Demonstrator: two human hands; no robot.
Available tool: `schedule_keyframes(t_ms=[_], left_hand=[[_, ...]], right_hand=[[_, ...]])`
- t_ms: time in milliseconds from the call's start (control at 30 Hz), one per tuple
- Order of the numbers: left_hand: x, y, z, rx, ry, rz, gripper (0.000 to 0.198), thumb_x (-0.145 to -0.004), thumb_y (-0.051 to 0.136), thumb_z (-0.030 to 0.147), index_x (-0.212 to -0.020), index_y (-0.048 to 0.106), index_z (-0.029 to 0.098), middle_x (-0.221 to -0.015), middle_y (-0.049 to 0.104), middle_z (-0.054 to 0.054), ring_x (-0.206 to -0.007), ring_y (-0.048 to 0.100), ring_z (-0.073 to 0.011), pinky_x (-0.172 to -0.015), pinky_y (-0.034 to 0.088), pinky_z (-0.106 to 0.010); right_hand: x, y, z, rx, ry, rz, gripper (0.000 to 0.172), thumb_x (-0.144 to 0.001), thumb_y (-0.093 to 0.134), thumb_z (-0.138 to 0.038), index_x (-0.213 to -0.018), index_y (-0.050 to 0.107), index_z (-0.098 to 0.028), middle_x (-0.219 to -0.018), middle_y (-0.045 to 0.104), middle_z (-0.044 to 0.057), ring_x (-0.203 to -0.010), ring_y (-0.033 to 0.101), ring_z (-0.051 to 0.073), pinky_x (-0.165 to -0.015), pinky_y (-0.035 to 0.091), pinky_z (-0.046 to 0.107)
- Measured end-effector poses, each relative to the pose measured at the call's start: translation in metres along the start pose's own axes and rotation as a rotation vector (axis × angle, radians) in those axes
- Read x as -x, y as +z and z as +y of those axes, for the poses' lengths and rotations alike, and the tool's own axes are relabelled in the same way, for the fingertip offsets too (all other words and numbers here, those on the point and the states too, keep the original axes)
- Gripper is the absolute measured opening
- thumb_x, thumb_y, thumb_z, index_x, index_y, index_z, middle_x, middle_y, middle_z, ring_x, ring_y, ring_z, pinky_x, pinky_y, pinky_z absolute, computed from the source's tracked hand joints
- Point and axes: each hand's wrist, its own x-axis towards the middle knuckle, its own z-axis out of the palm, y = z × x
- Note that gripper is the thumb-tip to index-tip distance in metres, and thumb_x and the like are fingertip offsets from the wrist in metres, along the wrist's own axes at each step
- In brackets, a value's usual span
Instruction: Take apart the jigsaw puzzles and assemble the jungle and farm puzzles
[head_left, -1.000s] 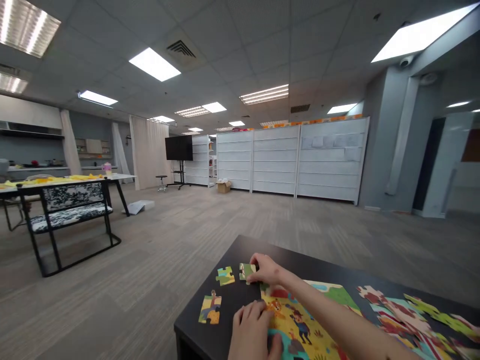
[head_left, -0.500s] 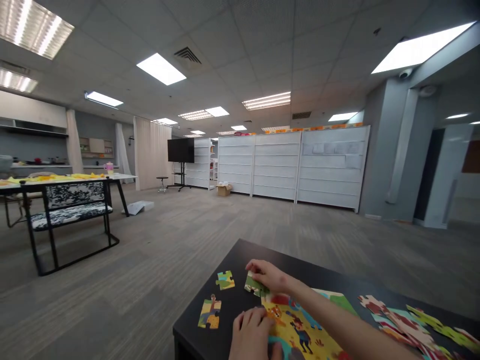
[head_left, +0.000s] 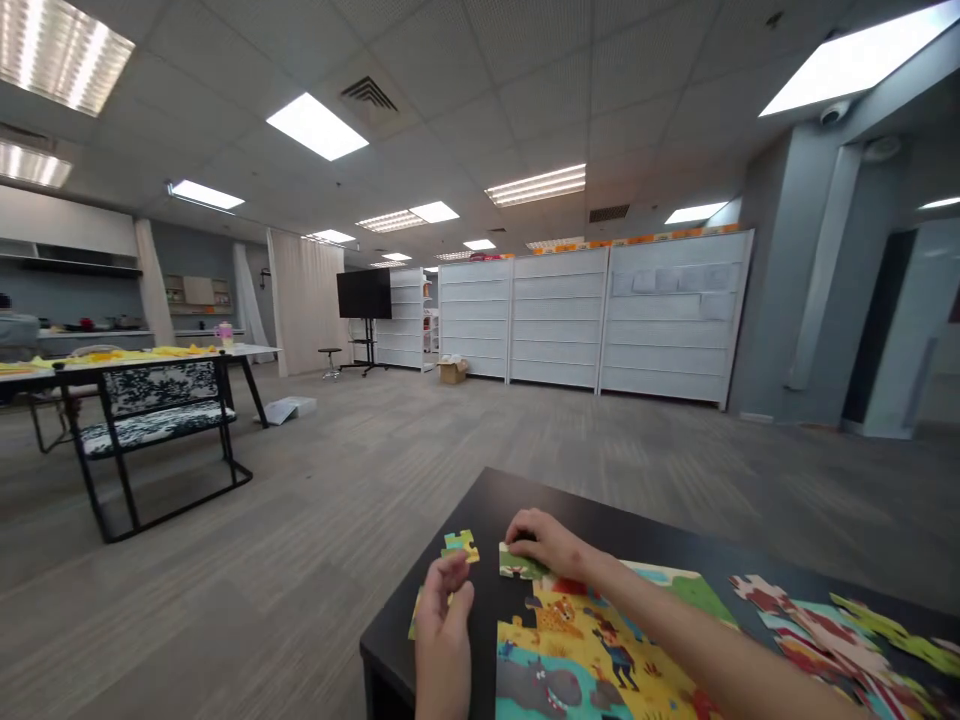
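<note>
My right hand [head_left: 546, 540] rests with curled fingers on a green puzzle piece [head_left: 517, 567], holding it against the top left edge of the assembled puzzle picture [head_left: 600, 650] on the black table [head_left: 615, 525]. My left hand [head_left: 442, 615] is raised near the table's left edge, fingers and thumb pinched together. A yellow piece [head_left: 413, 618] shows partly behind it; I cannot tell whether the hand holds it. A small blue-green piece [head_left: 460, 543] lies loose between the two hands.
Several loose pieces [head_left: 832, 620] lie on the table's right side. Across the carpeted floor stand a patterned bench [head_left: 154, 425], a white table [head_left: 150, 355], a television on a stand [head_left: 364, 294], a cardboard box [head_left: 450, 372] and white shelving [head_left: 600, 320].
My left hand lifted off the puzzle picture and moved left over the yellow piece, fingers now pinched. My right hand drew the green piece to the picture's edge.
</note>
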Motion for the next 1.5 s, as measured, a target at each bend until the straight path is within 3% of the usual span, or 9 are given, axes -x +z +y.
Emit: schedule_keyframes(t_ms=[167,333,600,867,967,1067,1233,1367,1500], left_hand=[[-0.020,-0.031,0.018,-0.029,-0.048,0.163,0.042,-0.064,0.066,0.044,-0.096,0.066,0.017,-0.097,0.071,-0.011,-0.102,0.066,-0.0308,-0.081,0.053,-0.036],[-0.034,-0.066,0.027,-0.152,-0.050,0.278,0.048,-0.065,0.057,0.050,-0.100,0.060,0.018,-0.111,0.068,-0.013,-0.110,0.063,-0.0317,-0.088,0.051,-0.041],[-0.026,-0.071,0.028,-0.647,-0.047,-0.143,0.047,-0.069,0.060,0.053,-0.104,0.070,0.021,-0.116,0.072,-0.012,-0.115,0.061,-0.0364,-0.099,0.043,-0.049],[-0.011,-0.058,0.034,-1.075,-0.091,-0.346,0.043,-0.085,0.054,0.031,-0.126,0.068,0.023,-0.148,0.053,-0.013,-0.143,0.037,-0.0373,-0.112,0.025,-0.058],[-0.007,-0.056,0.038,-1.247,-0.125,-0.471,0.056,-0.086,0.054,0.022,-0.142,0.056,0.022,-0.160,0.035,-0.011,-0.151,0.022,-0.0334,-0.117,0.019,-0.052],[-0.009,-0.054,0.042,-1.346,-0.151,-0.459,0.073,-0.083,0.057,0.018,-0.153,0.039,0.022,-0.164,0.027,-0.011,-0.150,0.023,-0.0332,-0.114,0.025,-0.051],[-0.016,-0.058,0.042,-1.251,-0.139,-0.403,0.085,-0.080,0.061,0.018,-0.157,0.026,0.022,-0.154,0.045,-0.011,-0.145,0.033,-0.0317,-0.109,0.032,-0.047],[-0.019,-0.065,0.038,-1.197,-0.093,-0.404,0.082,-0.075,0.063,0.019,-0.153,0.036,0.026,-0.147,0.054,-0.008,-0.140,0.038,-0.0308,-0.107,0.033,-0.044],[-0.024,-0.070,0.031,-0.990,-0.008,-0.367,0.081,-0.060,0.067,0.018,-0.140,0.055,0.019,-0.130,0.063,-0.011,-0.126,0.050,-0.0342,-0.105,0.037,-0.045]], right_hand=[[0.010,-0.001,-0.009,0.083,-0.035,0.026,0.018,-0.095,0.058,-0.030,-0.088,0.072,-0.020,-0.094,0.069,0.007,-0.095,0.059,0.022,-0.086,0.045,0.033],[0.010,-0.006,-0.014,0.161,-0.069,-0.062,0.021,-0.098,0.055,-0.026,-0.089,0.072,-0.020,-0.097,0.068,0.008,-0.101,0.058,0.023,-0.090,0.044,0.035],[-0.020,-0.016,-0.001,0.184,0.063,-0.389,0.025,-0.097,0.063,-0.035,-0.114,0.065,-0.016,-0.114,0.068,0.005,-0.093,0.068,0.020,-0.080,0.059,0.037],[-0.024,-0.030,-0.010,0.231,0.137,-0.485,0.024,-0.096,0.064,-0.034,-0.111,0.066,-0.016,-0.112,0.069,0.005,-0.095,0.068,0.020,-0.083,0.058,0.039],[-0.031,-0.028,-0.018,0.216,0.142,-0.454,0.024,-0.096,0.064,-0.035,-0.111,0.066,-0.016,-0.113,0.069,0.005,-0.094,0.068,0.020,-0.082,0.058,0.038],[-0.038,-0.012,-0.035,0.190,0.132,-0.330,0.026,-0.097,0.061,-0.036,-0.116,0.066,-0.018,-0.120,0.067,0.007,-0.104,0.065,0.022,-0.091,0.054,0.043],[-0.049,0.026,-0.060,0.124,0.127,-0.162,0.056,-0.076,0.076,-0.051,-0.123,0.067,-0.020,-0.133,0.058,0.013,-0.127,0.049,0.034,-0.105,0.041,0.044],[-0.057,0.029,-0.064,0.023,0.198,-0.128,0.058,-0.056,0.090,-0.042,-0.105,0.069,-0.018,-0.107,0.065,0.008,-0.106,0.057,0.030,-0.091,0.048,0.038],[-0.027,0.005,-0.071,-0.138,0.276,-0.067,0.038,-0.077,0.072,-0.026,-0.113,0.062,-0.018,-0.077,0.060,-0.003,-0.072,0.059,0.016,-0.067,0.050,0.026]])
